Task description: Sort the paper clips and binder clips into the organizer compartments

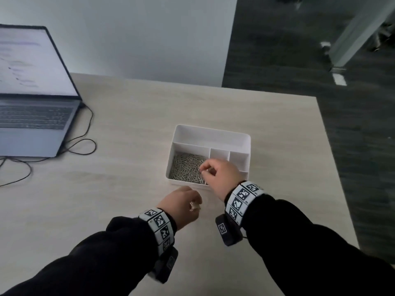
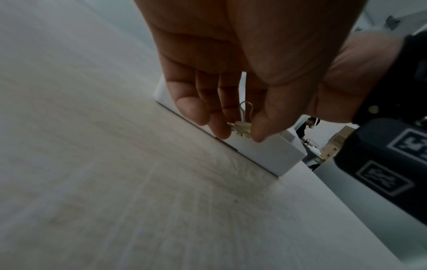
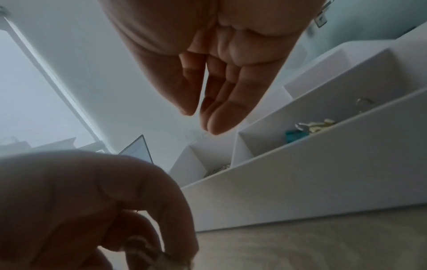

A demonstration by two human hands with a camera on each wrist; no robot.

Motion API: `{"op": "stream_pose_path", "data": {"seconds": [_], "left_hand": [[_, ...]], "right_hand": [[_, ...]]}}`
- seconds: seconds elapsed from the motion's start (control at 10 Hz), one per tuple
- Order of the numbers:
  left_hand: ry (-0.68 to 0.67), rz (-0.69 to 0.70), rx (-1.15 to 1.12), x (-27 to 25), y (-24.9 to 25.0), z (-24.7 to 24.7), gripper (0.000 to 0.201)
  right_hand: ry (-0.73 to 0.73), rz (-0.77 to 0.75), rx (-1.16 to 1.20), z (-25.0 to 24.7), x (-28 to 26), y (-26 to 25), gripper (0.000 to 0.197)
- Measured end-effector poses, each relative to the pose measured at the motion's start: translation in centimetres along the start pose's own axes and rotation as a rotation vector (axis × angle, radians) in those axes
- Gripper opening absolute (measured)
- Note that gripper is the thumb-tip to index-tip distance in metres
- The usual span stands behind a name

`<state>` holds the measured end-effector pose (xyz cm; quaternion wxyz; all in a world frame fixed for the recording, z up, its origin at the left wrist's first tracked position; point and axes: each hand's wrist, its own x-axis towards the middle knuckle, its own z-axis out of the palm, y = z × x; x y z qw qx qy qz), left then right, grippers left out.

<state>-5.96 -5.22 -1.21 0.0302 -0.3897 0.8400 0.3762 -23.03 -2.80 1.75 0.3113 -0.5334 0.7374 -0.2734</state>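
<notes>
- A small cream binder clip [image 2: 241, 127] with wire handles is pinched in the left hand [image 1: 183, 205], just above the pale wood tabletop [image 1: 128, 124], beside the white plastic organizer [image 1: 213, 133].
- The right hand [image 1: 222, 176] is held over the silver paper clips [image 1: 186, 167] in the big left compartment, fingertips pressed together; whether a clip is held can't be told.

Pale wood-grain laminate table [image 1: 132, 116], square corner at far right. On it: open grey laptop [image 1: 32, 116] at far left, lit screen; thin black cables [image 1: 84, 144] looping beside the laptop; white plastic compartment organizer [image 1: 213, 133] right of centre, flat on the tabletop.
</notes>
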Motion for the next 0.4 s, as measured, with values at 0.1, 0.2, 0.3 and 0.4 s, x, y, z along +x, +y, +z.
{"op": "stream_pose_path", "data": {"seconds": [0.1, 0.2, 0.3, 0.4], "left_hand": [[0.027, 0.06, -0.029, 1.5, 1.2, -0.8, 0.014], [0.073, 0.096, -0.038, 3.5, 2.8, -1.4, 0.013], [0.132, 0.084, -0.031, 5.3, 4.2, -1.8, 0.016], [0.127, 0.043, -0.008, 5.8, 4.6, -1.9, 0.015]], "right_hand": [[0.038, 0.043, 0.014, -0.8, 0.0, 1.1, 0.01], [0.102, 0.137, 0.017, -1.8, -1.3, 3.3, 0.009], [0.141, 0.216, 0.038, -2.6, -2.9, 5.2, 0.009], [0.152, 0.265, 0.045, -3.2, -4.1, 6.2, 0.009]]}}
